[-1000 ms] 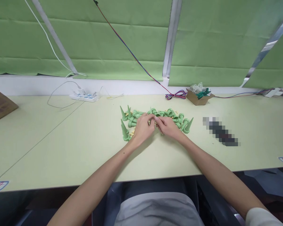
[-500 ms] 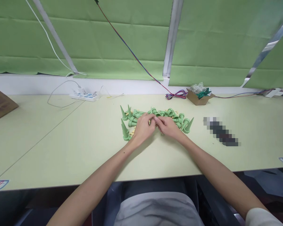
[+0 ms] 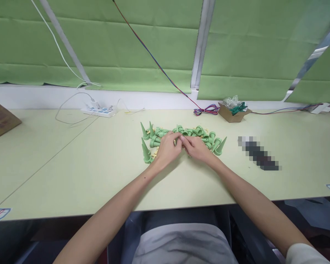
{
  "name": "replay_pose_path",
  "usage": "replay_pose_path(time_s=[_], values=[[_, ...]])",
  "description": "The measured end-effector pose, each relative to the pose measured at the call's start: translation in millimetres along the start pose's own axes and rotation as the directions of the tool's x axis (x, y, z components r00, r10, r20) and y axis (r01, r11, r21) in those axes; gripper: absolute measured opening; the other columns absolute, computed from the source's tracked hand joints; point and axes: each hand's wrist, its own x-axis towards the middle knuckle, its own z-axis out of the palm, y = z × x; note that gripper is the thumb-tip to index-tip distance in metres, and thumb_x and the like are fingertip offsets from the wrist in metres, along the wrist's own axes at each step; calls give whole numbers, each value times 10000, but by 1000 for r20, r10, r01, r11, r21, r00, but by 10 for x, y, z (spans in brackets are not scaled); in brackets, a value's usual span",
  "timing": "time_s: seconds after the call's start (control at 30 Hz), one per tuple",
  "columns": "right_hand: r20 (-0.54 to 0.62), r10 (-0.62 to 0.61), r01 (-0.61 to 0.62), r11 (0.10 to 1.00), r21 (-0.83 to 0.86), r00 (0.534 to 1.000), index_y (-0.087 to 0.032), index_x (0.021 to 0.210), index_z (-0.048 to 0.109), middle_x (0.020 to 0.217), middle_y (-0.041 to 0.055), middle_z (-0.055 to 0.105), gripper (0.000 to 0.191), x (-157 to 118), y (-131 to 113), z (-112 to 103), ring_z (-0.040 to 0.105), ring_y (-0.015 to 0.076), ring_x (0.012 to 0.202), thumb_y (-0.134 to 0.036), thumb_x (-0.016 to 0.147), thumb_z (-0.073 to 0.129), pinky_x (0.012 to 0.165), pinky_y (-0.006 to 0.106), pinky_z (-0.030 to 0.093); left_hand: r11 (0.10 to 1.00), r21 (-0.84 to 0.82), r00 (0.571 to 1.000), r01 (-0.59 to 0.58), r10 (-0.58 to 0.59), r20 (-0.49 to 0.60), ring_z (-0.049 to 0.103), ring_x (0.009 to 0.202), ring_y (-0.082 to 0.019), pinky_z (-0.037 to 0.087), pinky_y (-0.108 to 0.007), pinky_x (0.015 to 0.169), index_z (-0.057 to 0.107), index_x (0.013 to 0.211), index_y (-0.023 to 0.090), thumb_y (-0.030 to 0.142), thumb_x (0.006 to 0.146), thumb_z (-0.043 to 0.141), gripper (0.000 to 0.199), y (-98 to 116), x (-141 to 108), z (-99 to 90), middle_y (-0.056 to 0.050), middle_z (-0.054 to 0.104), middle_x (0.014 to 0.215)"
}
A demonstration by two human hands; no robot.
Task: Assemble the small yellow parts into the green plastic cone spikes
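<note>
My left hand point(image 3: 169, 147) and my right hand point(image 3: 197, 147) meet over the middle of the table point(image 3: 99, 165), fingertips pressed together. Both are closed; whatever they pinch is too small or hidden to name. Around and behind them lies a heap of green plastic cones point(image 3: 199, 130) with round caps, some on their sides, several with small yellow pieces between them. Two pointed cones stand at the heap's back left point(image 3: 144, 132), and others stand at its front left point(image 3: 146, 154). One more pointed cone point(image 3: 221, 146) leans at the right end. My hands hide part of the heap.
A small cardboard box point(image 3: 232, 116) with clear plastic and green items sits at the back, beside coiled red-blue wire point(image 3: 209, 109). A power strip point(image 3: 98, 111) lies back left, a brown object point(image 3: 1, 119) far left. A blurred dark object point(image 3: 260, 154) lies right.
</note>
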Motion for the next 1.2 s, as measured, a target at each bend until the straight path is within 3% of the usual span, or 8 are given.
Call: replay_pose_path(time_s=[0.47,0.77,1.07,1.2], values=[[-16,17,-17,1000,5,1000,-214,616,430,495,-8,483,497,11,-1,-1,487,155,544,-471,1014,280,610,288,348,1000,-15,1000,-17,16,-10,579,806,-176,453,-306,754,689,887,198,157,891,437,255,24,-11,-7,-47,670,873],[-7,73,-73,997,16,997,-226,510,330,450,8,417,587,14,30,17,408,155,481,-519,1011,242,570,307,338,999,-22,1000,-23,23,-8,574,785,-171,457,-299,742,679,926,193,176,896,453,228,26,-7,1,-50,667,894],[-82,14,-14,1000,4,997,-208,679,430,579,-17,469,436,16,57,41,426,139,550,-488,999,332,573,280,308,999,-13,998,32,-33,-50,579,769,-168,460,-305,774,698,930,195,174,888,465,238,8,4,-3,-46,654,872],[-86,1,-2,1000,-14,996,-209,670,415,574,-17,470,408,17,69,42,426,136,544,-445,998,355,575,279,302,999,-12,998,41,-42,-49,587,783,-170,462,-303,773,703,943,192,170,881,474,238,3,8,1,-52,664,905]])
